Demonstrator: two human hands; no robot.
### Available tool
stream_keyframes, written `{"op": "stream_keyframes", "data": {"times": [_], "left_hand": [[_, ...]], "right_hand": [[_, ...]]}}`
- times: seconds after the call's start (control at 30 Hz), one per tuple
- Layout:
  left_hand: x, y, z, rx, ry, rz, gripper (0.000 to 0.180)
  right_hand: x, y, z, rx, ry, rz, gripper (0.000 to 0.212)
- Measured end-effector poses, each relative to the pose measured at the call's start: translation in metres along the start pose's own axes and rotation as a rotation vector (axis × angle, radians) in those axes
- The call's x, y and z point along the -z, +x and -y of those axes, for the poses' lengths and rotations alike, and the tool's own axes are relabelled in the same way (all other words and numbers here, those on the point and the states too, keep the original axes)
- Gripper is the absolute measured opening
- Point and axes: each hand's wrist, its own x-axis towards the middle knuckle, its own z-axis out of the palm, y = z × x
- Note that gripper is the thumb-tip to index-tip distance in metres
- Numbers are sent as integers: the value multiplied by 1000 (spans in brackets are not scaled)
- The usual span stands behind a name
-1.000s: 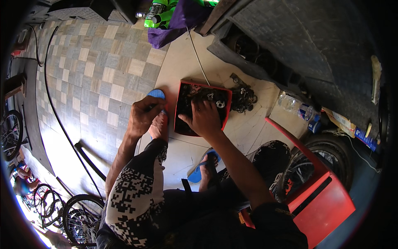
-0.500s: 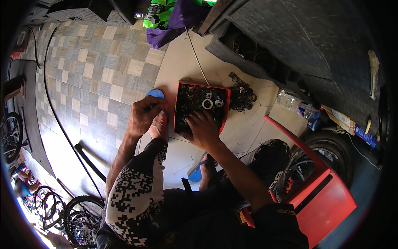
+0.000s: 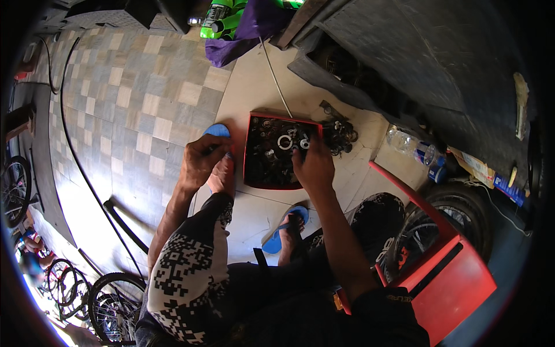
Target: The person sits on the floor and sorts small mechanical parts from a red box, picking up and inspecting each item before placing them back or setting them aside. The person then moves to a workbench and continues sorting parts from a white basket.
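Observation:
A shallow red box (image 3: 274, 187) full of small dark metal parts rests on the floor in front of me. Among the parts lie a white ring (image 3: 284, 142) and a smaller pale ring-shaped piece (image 3: 304, 143). My right hand (image 3: 316, 169) hangs over the box's right side, thumb and forefinger apart, with no part visible in its grip. To the left of the box, above my foot, my left hand (image 3: 199, 163) is closed with thumb and fingertips pinched together. Whatever sits in that pinch is too small to make out.
Dark greasy parts (image 3: 340, 136) lie heaped right of the box, and a thin rod (image 3: 274, 75) lies beyond it. A red plastic chair (image 3: 445, 283) and a wheel (image 3: 462, 214) stand at right. Clear bottles (image 3: 413, 144) lie by the wall; a purple cloth (image 3: 248, 32) is at the back.
My right hand has moved from the middle of the box to its right side, uncovering the parts beneath. The white ring has shifted slightly left. My left hand stays put.

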Motion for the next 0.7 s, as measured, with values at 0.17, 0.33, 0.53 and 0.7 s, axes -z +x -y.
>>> {"op": "stream_keyframes", "data": {"times": [0.17, 0.33, 0.53, 0.7], "left_hand": [[-17, 17, 18, -227, 336, -21, 22], [-30, 50, 21, -215, 588, 16, 30], [-26, 73, 18, -233, 649, 38, 38], [-32, 79, 23, -204, 560, 107, 39]], "right_hand": [[-33, 18, 20, 228, -216, -121, 70], [-54, -1, 54, 338, -117, 38, 60], [-48, -31, 57, 272, 73, 57, 57], [-33, 7, 27, 63, -152, -144, 74]]}}
